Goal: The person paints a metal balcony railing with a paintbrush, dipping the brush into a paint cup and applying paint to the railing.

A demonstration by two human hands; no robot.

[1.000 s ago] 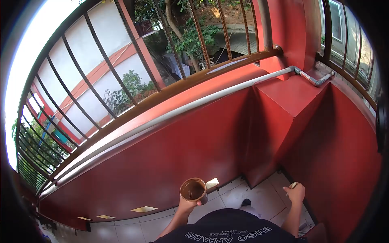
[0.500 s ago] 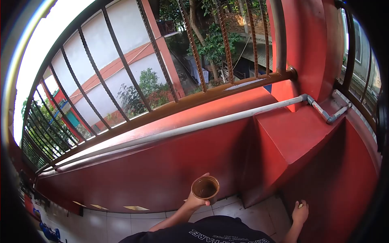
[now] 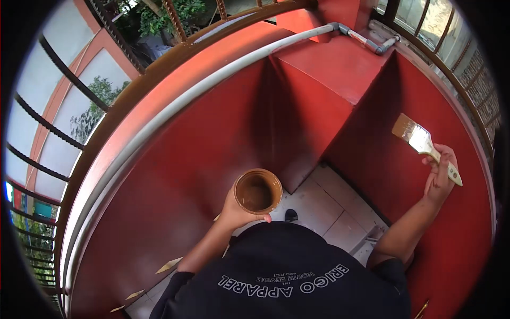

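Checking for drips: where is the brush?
In the head view, right side: the brush is held in the right hand before the red wall, right of the can.

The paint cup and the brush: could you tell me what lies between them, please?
In the head view, only the red wall corner and white floor tiles show between the paint cup and the brush.

"What colour is the wall (image 3: 202,175)?"
"Red. The pipe (image 3: 276,43) is grey."
"And the cup (image 3: 258,191)?"
"Brown inside. The brush (image 3: 422,141) has brown hairs and a pale handle. The shirt (image 3: 287,255) is black with white letters."
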